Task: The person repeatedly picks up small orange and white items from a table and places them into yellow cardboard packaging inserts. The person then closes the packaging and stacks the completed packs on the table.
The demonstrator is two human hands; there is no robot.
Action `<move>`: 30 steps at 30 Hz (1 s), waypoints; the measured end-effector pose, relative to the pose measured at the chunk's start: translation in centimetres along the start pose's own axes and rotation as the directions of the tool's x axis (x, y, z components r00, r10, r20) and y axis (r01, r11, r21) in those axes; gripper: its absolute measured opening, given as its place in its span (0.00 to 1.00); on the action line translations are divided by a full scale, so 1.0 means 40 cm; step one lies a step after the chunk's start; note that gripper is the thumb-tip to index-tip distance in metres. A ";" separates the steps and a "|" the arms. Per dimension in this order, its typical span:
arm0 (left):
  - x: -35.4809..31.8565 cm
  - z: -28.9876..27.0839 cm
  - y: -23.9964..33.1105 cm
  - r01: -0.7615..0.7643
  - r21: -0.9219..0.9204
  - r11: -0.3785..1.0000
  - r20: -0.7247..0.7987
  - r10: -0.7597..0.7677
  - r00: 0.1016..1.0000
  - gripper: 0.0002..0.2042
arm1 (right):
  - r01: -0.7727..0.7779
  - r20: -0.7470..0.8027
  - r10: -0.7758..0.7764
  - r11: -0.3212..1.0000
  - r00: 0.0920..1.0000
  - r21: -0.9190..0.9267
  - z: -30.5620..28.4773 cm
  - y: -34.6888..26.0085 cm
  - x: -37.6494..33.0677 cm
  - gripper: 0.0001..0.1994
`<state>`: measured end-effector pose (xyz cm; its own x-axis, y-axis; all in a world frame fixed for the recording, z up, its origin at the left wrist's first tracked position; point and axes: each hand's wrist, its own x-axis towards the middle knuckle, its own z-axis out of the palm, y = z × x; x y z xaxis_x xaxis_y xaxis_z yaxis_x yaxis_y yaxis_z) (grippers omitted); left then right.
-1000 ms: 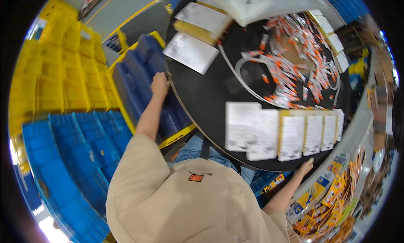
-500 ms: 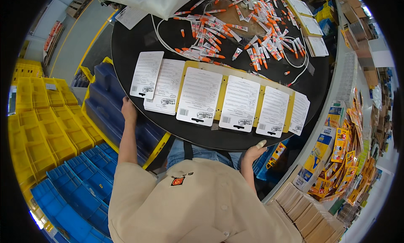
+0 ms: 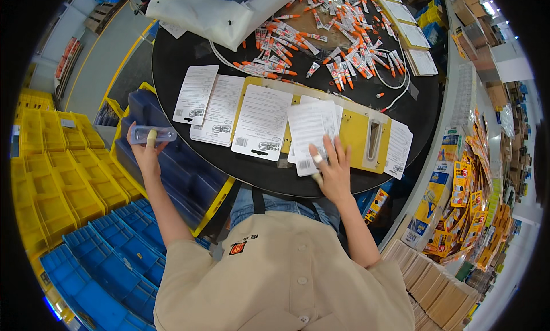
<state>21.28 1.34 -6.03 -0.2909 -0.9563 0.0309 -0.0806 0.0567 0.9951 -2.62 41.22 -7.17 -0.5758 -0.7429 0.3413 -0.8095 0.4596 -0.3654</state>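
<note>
Compared with half a second ago, the right hand (image 3: 331,166) has come up from the near table edge and now lies flat, fingers spread, on a stack of white printed cards (image 3: 312,127) over the yellow tray (image 3: 354,135), so card handling looks under way. The left hand (image 3: 146,150) has left the blue bins (image 3: 166,159) and is closed on a clear plastic blister shell (image 3: 152,135), held off the left rim of the round black table (image 3: 172,62), well apart from the cards.
</note>
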 end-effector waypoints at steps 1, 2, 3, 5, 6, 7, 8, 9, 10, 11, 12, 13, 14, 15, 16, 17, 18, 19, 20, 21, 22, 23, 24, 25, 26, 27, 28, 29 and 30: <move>-0.023 0.029 0.048 0.004 -0.066 0.998 0.050 -0.001 0.999 0.27 | -0.011 -0.084 0.016 0.998 0.996 0.055 0.026 -0.017 0.017 0.21; -0.039 0.065 0.100 -0.033 -0.035 0.999 0.114 0.037 0.993 0.27 | -0.087 -0.136 0.104 0.989 0.985 0.122 0.045 -0.027 0.043 0.20; -0.061 0.103 0.154 -0.051 -0.026 0.998 0.185 0.055 0.981 0.27 | -0.026 -0.254 0.085 0.974 0.963 0.226 0.065 -0.048 0.063 0.18; -0.112 0.193 0.248 -0.069 0.032 0.997 0.320 0.055 0.946 0.25 | 0.261 -0.215 -0.205 0.923 0.955 0.282 0.103 -0.107 0.110 0.17; -0.146 0.251 0.284 -0.164 -0.022 0.986 0.402 0.159 0.902 0.23 | 0.416 -0.073 -0.410 0.890 0.909 0.187 0.112 -0.127 0.136 0.16; -0.180 0.309 0.314 -0.106 -0.161 0.981 0.504 0.174 0.846 0.22 | 0.507 -0.107 -0.499 0.858 0.860 0.081 0.129 -0.148 0.169 0.14; -0.215 0.362 0.339 -0.104 -0.202 0.974 0.557 0.201 0.806 0.21 | 0.454 -0.125 -0.439 0.879 0.890 0.143 0.122 -0.131 0.192 0.14; -0.241 0.421 0.359 -0.164 -0.205 0.965 0.611 0.257 0.749 0.20 | 0.434 -0.177 -0.403 0.879 0.898 0.199 0.117 -0.111 0.218 0.13; -0.273 0.467 0.371 -0.177 -0.168 0.970 0.690 0.244 0.681 0.19 | 0.278 -0.263 -0.210 0.926 0.941 0.255 0.093 -0.060 0.227 0.12; -0.301 0.521 0.372 -0.286 -0.183 0.941 0.742 0.323 0.587 0.17 | 0.072 -0.250 0.004 0.952 0.968 0.296 0.054 0.016 0.221 0.11; -0.336 0.568 0.365 -0.259 -0.137 0.956 0.831 0.253 0.495 0.14 | -0.079 -0.365 0.229 0.920 0.902 0.383 0.009 0.122 0.225 0.09; -0.370 0.633 0.347 -0.373 -0.155 0.915 0.845 0.318 0.430 0.13 | -0.479 -0.132 0.672 0.638 0.729 0.603 -0.054 0.236 0.194 0.11; -0.399 0.686 0.325 -0.274 -0.112 0.955 0.919 0.204 0.337 0.13 | -0.595 -0.234 0.715 0.686 0.659 0.419 -0.146 0.364 0.154 0.14; -0.425 0.740 0.299 -0.327 -0.057 0.943 0.941 0.160 0.298 0.14 | -0.368 -0.588 0.565 0.825 0.579 0.430 -0.216 0.479 0.120 0.14; -0.449 0.792 0.270 -0.380 -0.030 0.925 0.953 0.141 0.267 0.15 | -0.434 -0.716 0.552 0.820 0.427 0.373 -0.296 0.581 0.060 0.15; -0.468 0.833 0.239 -0.432 -0.024 0.901 0.958 0.144 0.246 0.16 | -0.601 -0.792 0.577 0.711 0.201 0.365 -0.384 0.664 -0.006 0.15; -0.482 0.874 0.209 -0.413 0.006 0.911 0.973 0.090 0.213 0.17 | -0.633 -0.860 0.509 0.660 -0.019 0.404 -0.461 0.734 -0.058 0.15; -0.495 0.911 0.182 -0.470 0.003 0.883 0.971 0.111 0.214 0.18 | -0.559 -0.833 0.482 0.626 -0.270 0.543 -0.528 0.789 -0.094 0.16; -0.507 0.943 0.158 -0.477 0.032 0.878 0.972 0.083 0.218 0.18 | -0.323 -0.788 0.422 0.745 -0.448 0.583 -0.574 0.836 -0.106 0.14; -0.519 0.972 0.138 -0.488 0.096 0.867 0.976 0.014 0.217 0.18 | -0.094 -0.735 0.338 0.874 -0.587 0.477 -0.602 0.872 -0.100 0.14; -0.527 0.993 0.121 -0.506 0.119 0.854 0.973 0.002 0.232 0.18 | -0.098 -0.792 0.333 0.893 -0.512 0.439 -0.618 0.898 -0.080 0.13; -0.534 1.011 0.109 -0.526 0.142 0.839 0.969 -0.009 0.247 0.19 | -0.144 -0.860 0.322 0.903 -0.396 0.405 -0.587 0.930 -0.016 0.10; -0.541 1.024 0.101 -0.541 0.181 0.821 0.965 -0.043 0.258 0.19 | -0.170 -0.891 0.388 0.886 -0.237 0.431 -0.554 0.949 0.053 0.07; -0.542 1.036 0.096 -0.556 0.180 0.812 0.962 -0.027 0.272 0.20 | -0.311 -0.894 0.445 0.843 -0.058 0.440 -0.518 0.963 0.129 0.07; -0.545 1.041 0.094 -0.563 0.200 0.802 0.958 -0.039 0.284 0.22 | -0.341 -0.871 0.425 0.879 0.245 0.333 -0.429 0.965 0.216 0.07; -0.547 1.044 0.094 -0.562 0.246 0.789 0.951 -0.085 0.298 0.23 | -0.406 -0.747 0.419 0.888 0.516 0.217 -0.345 0.960 0.306 0.09; -0.545 1.048 0.095 -0.585 0.244 0.774 0.946 -0.057 0.320 0.24 | -0.436 -0.608 0.443 0.883 0.658 0.172 -0.258 0.945 0.400 0.11; -0.544 1.048 0.098 -0.599 0.269 0.754 0.936 -0.059 0.346 0.25 | -0.430 -0.430 0.433 0.896 0.792 0.110 -0.181 0.920 0.466 0.15; -0.540 1.049 0.102 -0.605 0.304 0.736 0.927 -0.082 0.367 0.26 | -0.357 -0.350 0.396 0.918 0.849 0.173 -0.119 0.896 0.537 0.19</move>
<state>-12.78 34.25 -6.56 -0.9836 -0.0893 -0.1566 -0.1733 0.7074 0.6852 -44.56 44.04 -8.81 -0.8495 -0.2783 0.4482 -0.5178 0.6032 -0.6067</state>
